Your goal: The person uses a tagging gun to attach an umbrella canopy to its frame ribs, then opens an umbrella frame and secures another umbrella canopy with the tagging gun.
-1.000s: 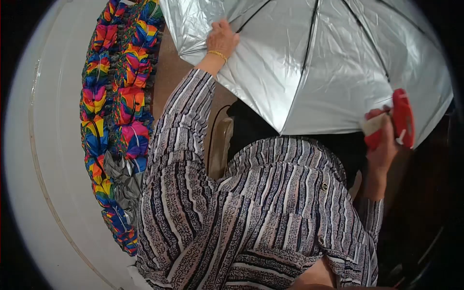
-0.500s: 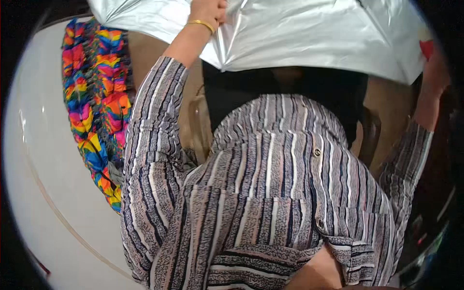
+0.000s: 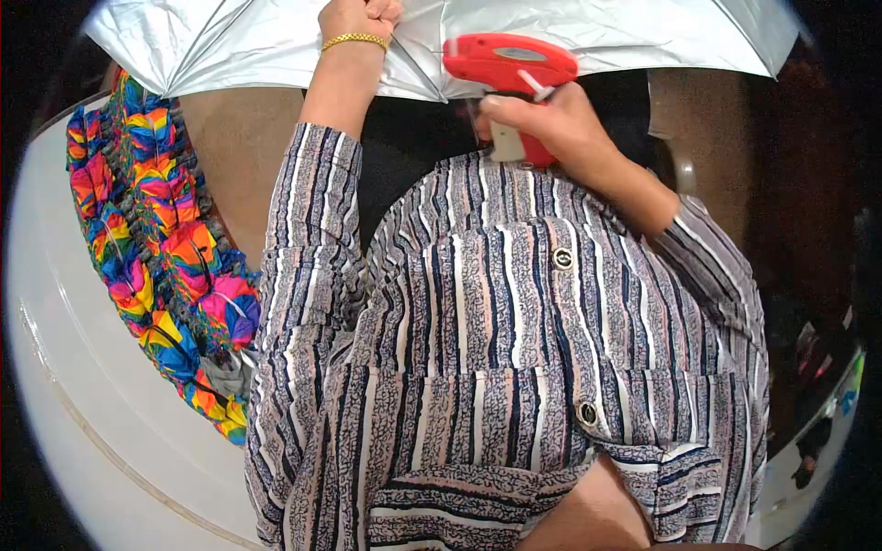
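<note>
A silver-coated umbrella canopy (image 3: 661, 32) with thin ribs spreads across the top of the head view. My left hand (image 3: 358, 20) is closed on the canopy near its lower edge, fingers curled and partly cut off by the frame. In my right hand (image 3: 565, 124) is a red tagging gun (image 3: 478, 62) with a pale trigger. Its narrow front end points left, close to the canopy's edge and a rib tip. Whether its needle touches the cloth I cannot tell.
At the left, rows of folded rainbow-coloured umbrellas (image 3: 188, 248) lie on a white round-edged table (image 3: 55, 367). Dark cloth (image 3: 404, 138) covers my lap under the canopy. Some small blurred items (image 3: 808, 450) are at the far right.
My right hand has come in from the far right with the red tagging gun to the canopy's edge. The canopy has shifted left and up, along with my left hand.
</note>
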`<state>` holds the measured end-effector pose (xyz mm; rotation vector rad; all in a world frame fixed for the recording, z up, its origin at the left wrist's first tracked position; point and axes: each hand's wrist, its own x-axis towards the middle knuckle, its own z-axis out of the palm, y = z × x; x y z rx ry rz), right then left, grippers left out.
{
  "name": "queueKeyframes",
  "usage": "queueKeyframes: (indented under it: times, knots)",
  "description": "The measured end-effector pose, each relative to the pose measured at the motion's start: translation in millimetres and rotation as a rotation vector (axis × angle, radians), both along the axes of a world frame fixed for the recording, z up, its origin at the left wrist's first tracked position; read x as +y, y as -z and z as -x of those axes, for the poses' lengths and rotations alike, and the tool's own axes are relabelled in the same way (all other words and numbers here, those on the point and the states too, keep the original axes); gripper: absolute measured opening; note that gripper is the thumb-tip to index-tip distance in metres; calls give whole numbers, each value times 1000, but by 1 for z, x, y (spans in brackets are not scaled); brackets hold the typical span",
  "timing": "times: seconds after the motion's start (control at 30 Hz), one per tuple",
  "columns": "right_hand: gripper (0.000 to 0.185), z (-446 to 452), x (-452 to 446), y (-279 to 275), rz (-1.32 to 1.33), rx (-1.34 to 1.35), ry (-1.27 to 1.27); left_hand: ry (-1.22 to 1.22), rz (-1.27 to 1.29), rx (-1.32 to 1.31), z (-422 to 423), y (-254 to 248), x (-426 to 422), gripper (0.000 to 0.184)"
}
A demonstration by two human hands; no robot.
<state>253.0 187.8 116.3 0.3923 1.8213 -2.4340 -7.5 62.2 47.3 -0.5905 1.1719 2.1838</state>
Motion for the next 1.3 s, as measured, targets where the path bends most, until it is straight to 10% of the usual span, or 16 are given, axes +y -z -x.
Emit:
queueKeyframes:
  times: [0.47, 0.63, 1.0, 1.23, 1.3]
  knots:
    - [33, 19, -4, 17, 137, -332, -104, 11, 315, 376, -7, 6, -12, 9]
    - [37, 29, -4, 21, 693, -308, -11, 110, 345, 345, -14, 3, -3, 11]
    - [29, 92, -32, 25, 881, -329, 294, -2, 18, 55, -16, 13, 9, 13]
    - [32, 105, -32, 14, 845, -494, 287, 178, -407, 310, -40, -50, -61, 18]
    - [32, 108, -43, 37, 802, -417, 292, 286, 571, 836, -103, -74, -67, 26]
